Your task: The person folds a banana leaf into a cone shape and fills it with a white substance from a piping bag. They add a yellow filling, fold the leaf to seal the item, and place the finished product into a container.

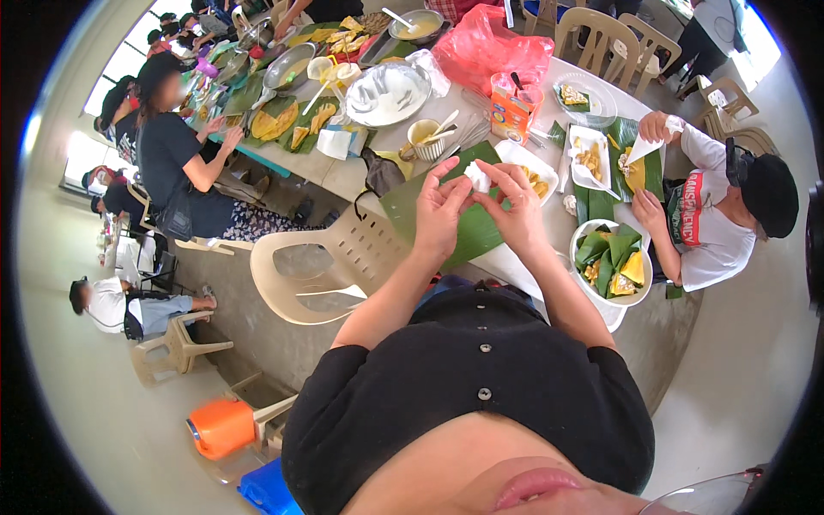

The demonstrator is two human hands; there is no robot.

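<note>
Just above a green banana leaf [482,233] on the table, my left hand [439,209] and my right hand [517,199] meet with their fingertips closed on one small crumpled white tissue [477,178]. Its far side and the inner fingers are partly hidden. Right beside my right hand, a white tray [550,172] holds yellow food pieces. A striped cup [427,151] with utensils stands beyond my left hand, near a wire whisk [471,130].
At right, a person [712,197] squeezes a white piping bag [645,148] over a yellow wrap on leaves. A white bowl [573,257] holds leaf-lined yellow wraps. An orange box [511,118] and red plastic bag [493,51] stand farther off. A beige chair [283,279] is at my left.
</note>
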